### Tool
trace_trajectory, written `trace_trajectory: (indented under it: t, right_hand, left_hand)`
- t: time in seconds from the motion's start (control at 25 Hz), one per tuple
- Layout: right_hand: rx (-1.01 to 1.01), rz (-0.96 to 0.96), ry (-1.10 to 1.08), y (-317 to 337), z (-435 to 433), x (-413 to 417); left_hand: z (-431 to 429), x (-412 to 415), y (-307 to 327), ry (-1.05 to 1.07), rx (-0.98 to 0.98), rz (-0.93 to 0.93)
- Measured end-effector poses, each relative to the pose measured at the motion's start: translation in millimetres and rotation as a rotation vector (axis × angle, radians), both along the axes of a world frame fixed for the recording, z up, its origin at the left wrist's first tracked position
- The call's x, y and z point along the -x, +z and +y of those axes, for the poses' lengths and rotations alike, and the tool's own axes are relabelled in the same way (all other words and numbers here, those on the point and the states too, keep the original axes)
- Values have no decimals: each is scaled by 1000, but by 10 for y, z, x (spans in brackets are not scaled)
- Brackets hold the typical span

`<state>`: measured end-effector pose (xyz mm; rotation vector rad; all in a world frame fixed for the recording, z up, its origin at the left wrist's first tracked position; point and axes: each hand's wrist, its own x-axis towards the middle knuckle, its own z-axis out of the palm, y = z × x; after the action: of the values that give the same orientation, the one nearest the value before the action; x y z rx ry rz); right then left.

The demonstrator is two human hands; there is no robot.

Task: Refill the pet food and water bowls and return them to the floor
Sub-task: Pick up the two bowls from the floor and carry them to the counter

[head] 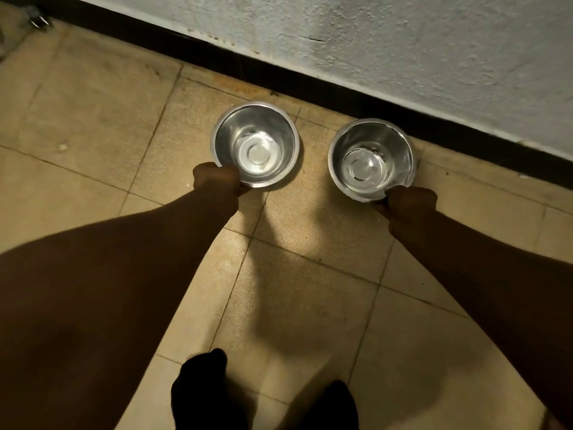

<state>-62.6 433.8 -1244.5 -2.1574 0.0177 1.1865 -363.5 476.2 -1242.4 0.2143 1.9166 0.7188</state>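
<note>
Two shiny steel bowls stand side by side near the wall on the tiled floor. My left hand [217,180] grips the near rim of the left bowl [255,144], whose inside looks bare. My right hand [409,204] grips the near rim of the right bowl [371,158], which also shows only bright metal inside; a little water may lie at its bottom, I cannot tell. Both fists are closed over the rims, fingers hidden underneath. Whether the bowls rest on the floor or hang just above it is unclear.
A white rough wall [403,41] with a black skirting strip [310,82] runs diagonally behind the bowls. Beige floor tiles [93,103] spread to the left and toward me. My dark feet [201,392] show at the bottom edge. A small metal object [38,20] lies at the far left corner.
</note>
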Motion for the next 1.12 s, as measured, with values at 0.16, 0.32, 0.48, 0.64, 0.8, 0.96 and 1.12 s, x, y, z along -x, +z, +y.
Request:
trace_trajectory:
  t: [0.16, 0.32, 0.48, 0.64, 0.8, 0.96, 1.12]
  right_hand:
    - [-37, 51, -18, 582, -368, 7]
    - [-60, 23, -76, 1966, -927, 1]
    - [-108, -68, -94, 3883, -1390, -206]
    - [-245, -203, -128, 5672, -1903, -384]
    - [-348, -423, -318, 7299, -2606, -371]
    - [-384, -598, -510, 8271, -3384, -205]
    - [-366, -715, -683, 8935, -4297, 90]
  left_hand:
    - [-277, 43, 742, -13, -28, 125]
    - [-515, -31, 2215, -128, -108, 173]
    - [-634, -413, 4189, -307, -277, 54]
    - [-793, -836, 5956, -520, -476, -81]
    - [-1074, -1279, 7358, -721, -626, -251]
    - [-1394, -1628, 8364, -938, -754, -410]
    - [-1794, -1824, 9045, -1123, -815, -516]
